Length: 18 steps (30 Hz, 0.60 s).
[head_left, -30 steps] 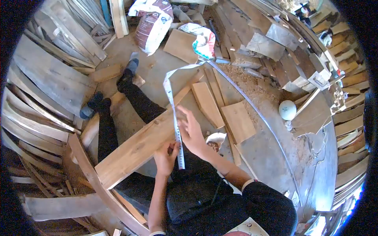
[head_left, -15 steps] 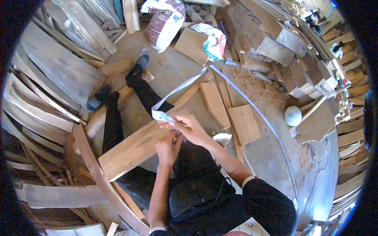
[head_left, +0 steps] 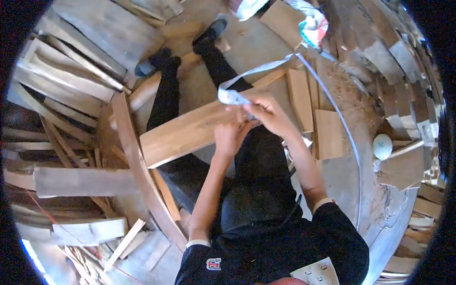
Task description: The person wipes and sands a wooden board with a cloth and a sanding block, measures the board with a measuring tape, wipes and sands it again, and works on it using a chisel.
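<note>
A long, narrow pale strip with faint print [head_left: 232,98] is pinched in my right hand [head_left: 267,114]. From there it loops up and to the right, then runs down the floor on the right side. My left hand [head_left: 229,137] is just below the right one, its fingers bunched over the edge of a wooden board [head_left: 183,137]. Whatever is in those fingers is hidden. The board lies slanted across my legs, its lower left end beside a long curved brown plank [head_left: 135,156].
Short wood pieces [head_left: 300,99] and a square panel [head_left: 328,134] lie right of my legs. A round white object [head_left: 382,147] sits farther right. Stacked planks [head_left: 71,90] line the left, more timber the right. A printed bag [head_left: 313,26] lies ahead.
The camera view has turned, so the scene sits higher and further right. Both hands stay close together at the board, and the right still has the strip.
</note>
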Each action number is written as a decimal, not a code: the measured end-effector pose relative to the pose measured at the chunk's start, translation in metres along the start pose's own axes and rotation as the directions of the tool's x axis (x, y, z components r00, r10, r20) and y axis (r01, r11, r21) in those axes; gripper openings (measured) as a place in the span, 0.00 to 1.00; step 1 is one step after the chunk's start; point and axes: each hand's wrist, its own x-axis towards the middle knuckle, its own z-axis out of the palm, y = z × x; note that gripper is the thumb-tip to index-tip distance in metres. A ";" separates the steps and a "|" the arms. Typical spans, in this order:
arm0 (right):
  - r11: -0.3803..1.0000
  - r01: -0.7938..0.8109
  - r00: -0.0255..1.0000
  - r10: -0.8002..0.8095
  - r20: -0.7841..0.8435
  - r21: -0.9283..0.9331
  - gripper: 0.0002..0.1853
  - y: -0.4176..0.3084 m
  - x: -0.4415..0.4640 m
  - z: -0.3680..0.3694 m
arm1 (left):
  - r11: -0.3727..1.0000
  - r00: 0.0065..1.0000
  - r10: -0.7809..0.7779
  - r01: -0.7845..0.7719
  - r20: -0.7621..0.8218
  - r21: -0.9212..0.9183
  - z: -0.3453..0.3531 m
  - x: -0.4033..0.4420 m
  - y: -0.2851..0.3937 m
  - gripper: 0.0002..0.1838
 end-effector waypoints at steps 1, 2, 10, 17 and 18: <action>0.999 0.010 0.999 -0.008 0.036 -0.044 0.17 -0.002 0.002 -0.004 | 1.000 1.000 0.008 -0.009 0.008 0.018 0.002 0.000 -0.003 0.15; 1.000 -0.010 1.000 0.010 0.025 0.022 0.16 0.002 0.003 -0.004 | 0.999 1.000 0.004 -0.003 0.028 -0.037 0.003 0.000 -0.008 0.13; 0.993 -0.009 0.999 0.015 -0.046 0.115 0.15 0.021 -0.008 0.005 | 0.989 0.992 0.121 -0.124 0.035 0.081 0.005 -0.008 -0.012 0.12; 0.994 0.007 1.000 -0.004 -0.025 0.110 0.14 0.040 -0.008 0.007 | 0.991 0.994 0.095 -0.100 0.062 0.090 0.009 -0.010 -0.016 0.13; 0.994 0.008 1.000 -0.005 -0.024 0.110 0.14 0.041 -0.007 0.007 | 0.992 0.993 0.085 -0.092 0.085 0.091 0.008 -0.009 -0.016 0.14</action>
